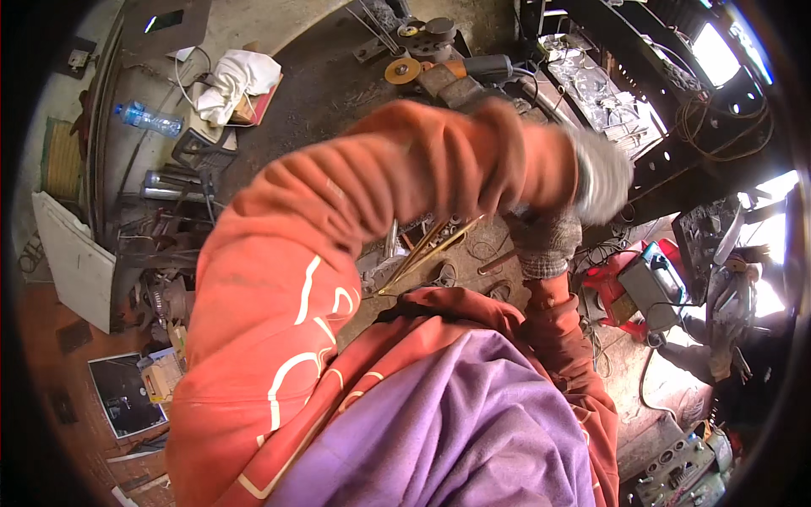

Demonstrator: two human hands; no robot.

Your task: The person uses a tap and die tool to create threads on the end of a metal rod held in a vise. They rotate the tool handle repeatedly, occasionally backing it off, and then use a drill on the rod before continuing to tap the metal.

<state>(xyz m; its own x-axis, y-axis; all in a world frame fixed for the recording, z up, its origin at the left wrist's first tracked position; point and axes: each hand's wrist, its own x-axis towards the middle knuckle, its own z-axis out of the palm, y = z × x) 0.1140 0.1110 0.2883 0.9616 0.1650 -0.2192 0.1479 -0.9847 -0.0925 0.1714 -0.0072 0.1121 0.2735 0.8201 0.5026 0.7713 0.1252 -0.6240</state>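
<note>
My left arm, in an orange-red sleeve, reaches across the view to the right. My left hand [603, 176], in a grey-white work glove, is smeared by motion, and its fingers cannot be made out. Just below it is my right hand [547, 243], in a dirty grey knitted glove. The left sleeve covers its fingers, so whether it holds anything is hidden. Beyond the left forearm, an angle grinder [488, 66] lies on the dark workbench [325, 89], near a round yellow-brown disc [402, 71].
On the left are a white cloth [238, 83], a clear plastic bottle [150, 119] and a pale panel [74, 258]. Long brass-coloured strips [422, 252] lie low in front of me. A red machine [610, 291] stands right. Coiled cable [718, 127] hangs at the upper right.
</note>
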